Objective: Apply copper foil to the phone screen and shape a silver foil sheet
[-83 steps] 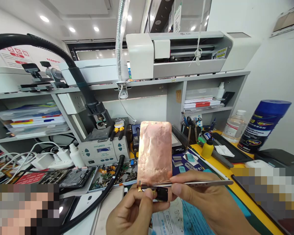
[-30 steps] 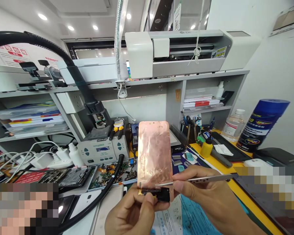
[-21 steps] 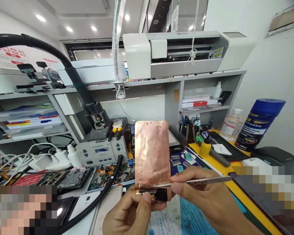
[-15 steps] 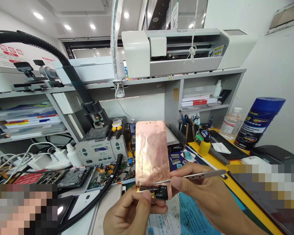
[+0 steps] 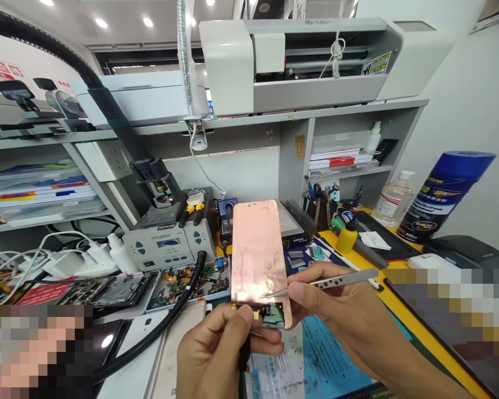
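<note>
Above the near edge of the counter [image 5: 424, 337], our left hand [image 5: 212, 346] pinches the panel [image 5: 258, 249] low; our right hand [image 5: 336, 310] pinches tweezers [image 5: 344, 279]; the panel looks light, slick, fragile, best held by its sides.

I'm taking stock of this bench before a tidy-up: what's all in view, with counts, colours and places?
Panel: 1, copper, between the hands
Tweezers: 1, silver, right hand
Aerosol can: 1, blue-black, far right
Clear bottle: 1, beside the can
Small bottle: 1, yellow, right of centre
Roller machine: 1, white-grey, top shelf
Button unit: 1, grey, left of centre
Hose: 1, black, front left
Circuit parts: many, mixed colours, tray behind the hose
Printed sheets: blue and white, count unclear, under the hands
Other clutter: too small or blurred to count
Hands: 2, bare; left, right
</note>
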The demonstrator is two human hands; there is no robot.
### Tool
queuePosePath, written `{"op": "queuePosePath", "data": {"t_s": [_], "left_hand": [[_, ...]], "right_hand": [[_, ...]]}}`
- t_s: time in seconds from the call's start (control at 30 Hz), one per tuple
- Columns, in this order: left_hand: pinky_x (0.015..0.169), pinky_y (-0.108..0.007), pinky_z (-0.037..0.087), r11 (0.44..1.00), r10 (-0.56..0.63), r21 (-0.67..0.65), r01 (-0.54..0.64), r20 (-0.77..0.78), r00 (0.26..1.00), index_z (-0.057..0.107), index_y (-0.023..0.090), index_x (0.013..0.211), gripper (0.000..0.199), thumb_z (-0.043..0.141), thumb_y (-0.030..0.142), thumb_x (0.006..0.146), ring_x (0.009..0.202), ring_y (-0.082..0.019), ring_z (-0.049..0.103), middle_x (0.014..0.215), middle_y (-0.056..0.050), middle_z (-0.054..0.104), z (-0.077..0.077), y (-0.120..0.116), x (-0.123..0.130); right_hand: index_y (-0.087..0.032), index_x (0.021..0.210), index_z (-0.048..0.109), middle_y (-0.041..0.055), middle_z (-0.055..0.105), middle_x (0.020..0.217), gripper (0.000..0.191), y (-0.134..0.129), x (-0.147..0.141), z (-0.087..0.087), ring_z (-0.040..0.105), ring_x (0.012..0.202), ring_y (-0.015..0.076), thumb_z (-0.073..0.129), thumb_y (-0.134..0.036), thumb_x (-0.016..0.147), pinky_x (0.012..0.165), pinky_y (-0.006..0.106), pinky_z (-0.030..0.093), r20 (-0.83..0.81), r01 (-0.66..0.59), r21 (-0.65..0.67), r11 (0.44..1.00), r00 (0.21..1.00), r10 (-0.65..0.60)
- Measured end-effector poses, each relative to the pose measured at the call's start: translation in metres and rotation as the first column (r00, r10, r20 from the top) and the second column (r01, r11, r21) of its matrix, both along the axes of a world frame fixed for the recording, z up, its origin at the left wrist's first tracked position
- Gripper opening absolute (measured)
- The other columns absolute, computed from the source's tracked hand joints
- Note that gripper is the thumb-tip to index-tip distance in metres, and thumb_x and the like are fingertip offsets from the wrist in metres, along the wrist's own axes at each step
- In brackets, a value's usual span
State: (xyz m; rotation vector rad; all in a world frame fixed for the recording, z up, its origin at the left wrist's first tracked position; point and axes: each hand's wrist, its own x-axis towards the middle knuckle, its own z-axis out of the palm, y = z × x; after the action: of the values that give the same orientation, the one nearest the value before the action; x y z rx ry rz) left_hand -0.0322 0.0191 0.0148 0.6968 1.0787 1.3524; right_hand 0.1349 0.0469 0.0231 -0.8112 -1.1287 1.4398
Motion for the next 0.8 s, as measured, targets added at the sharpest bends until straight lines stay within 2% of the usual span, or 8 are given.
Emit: {"op": "queuePosePath", "data": {"t_s": [0.13,0.2,0.33,0.4,0.53,0.6,0.8], "left_hand": [[0.057,-0.021,0.056,1.0,-0.011,0.025,0.012,-0.007,1.0,0.075,0.015,0.063,0.025,0.08,0.038,0.071,0.053,-0.018,0.071,0.062,-0.008,0.076,-0.003,0.0,-0.001],[0.059,-0.022,0.057,0.998,-0.008,0.062,0.01,-0.03,1.0,0.075,0.014,0.064,0.027,0.081,0.04,0.07,0.056,-0.018,0.07,0.064,-0.008,0.076,-0.006,0.001,-0.002],[0.062,-0.026,0.059,0.996,0.003,0.086,0.003,-0.08,0.997,0.079,0.014,0.068,0.032,0.085,0.045,0.066,0.068,-0.023,0.072,0.074,-0.009,0.077,-0.013,0.006,-0.006],[0.064,-0.027,0.059,0.997,-0.016,0.073,0.021,-0.072,0.997,0.08,0.014,0.069,0.035,0.084,0.049,0.066,0.072,-0.025,0.072,0.078,-0.01,0.077,-0.014,0.008,-0.008],[0.066,-0.027,0.06,0.999,0.009,0.045,-0.008,-0.032,0.999,0.081,0.015,0.074,0.038,0.082,0.053,0.068,0.072,-0.023,0.071,0.077,-0.009,0.077,-0.01,0.009,-0.008],[0.066,-0.027,0.06,0.996,0.034,0.09,-0.03,-0.044,0.998,0.08,0.014,0.072,0.039,0.084,0.052,0.067,0.071,-0.021,0.069,0.074,-0.008,0.075,-0.007,0.009,-0.007],[0.066,-0.028,0.062,0.981,0.03,0.192,-0.035,0.028,0.999,0.075,0.014,0.064,0.035,0.088,0.046,0.065,0.067,-0.02,0.069,0.068,-0.006,0.074,-0.002,0.007,-0.001]], "right_hand": [[-0.018,0.084,0.074,0.0028,0.077,0.07,0.016,0.0,0.0,0.001,0.071,0.064,0.0162,0.082,-0.032,0.08,0.062,0.027,0.06,0.018,0.014,-0.001,1.0,1.0,-0.014],[-0.018,0.086,0.074,0.0029,0.077,0.071,0.016,-0.002,0.001,0.002,0.071,0.066,0.0169,0.08,-0.033,0.082,0.065,0.027,0.059,0.083,0.043,0.034,0.998,0.995,-0.046],[-0.024,0.085,0.077,0.001,0.078,0.076,0.008,-0.007,0.003,0.004,0.072,0.072,0.0171,0.078,-0.032,0.084,0.065,0.023,0.057,0.309,0.14,0.233,0.962,0.928,-0.21],[-0.028,0.085,0.078,0.0002,0.079,0.08,0.003,-0.009,0.004,0.004,0.074,0.074,0.0178,0.077,-0.031,0.084,0.066,0.022,0.058,0.358,0.165,0.338,0.927,0.888,-0.288],[-0.032,0.085,0.079,0.0,0.08,0.083,0.005,-0.011,0.004,0.002,0.076,0.074,0.02,0.078,-0.028,0.081,0.067,0.024,0.061,0.34,0.2,0.494,0.846,0.851,-0.399],[-0.032,0.083,0.079,0.0008,0.081,0.082,0.006,-0.011,0.004,0.001,0.076,0.074,0.0216,0.079,-0.027,0.08,0.066,0.026,0.062,0.333,0.204,0.535,0.82,0.841,-0.426],[-0.033,0.084,0.081,0.0018,0.082,0.082,0.009,-0.011,0.006,-0.001,0.078,0.072,0.0236,0.08,-0.026,0.079,0.065,0.026,0.065,0.352,0.187,0.548,0.816,0.833,-0.427]]}}
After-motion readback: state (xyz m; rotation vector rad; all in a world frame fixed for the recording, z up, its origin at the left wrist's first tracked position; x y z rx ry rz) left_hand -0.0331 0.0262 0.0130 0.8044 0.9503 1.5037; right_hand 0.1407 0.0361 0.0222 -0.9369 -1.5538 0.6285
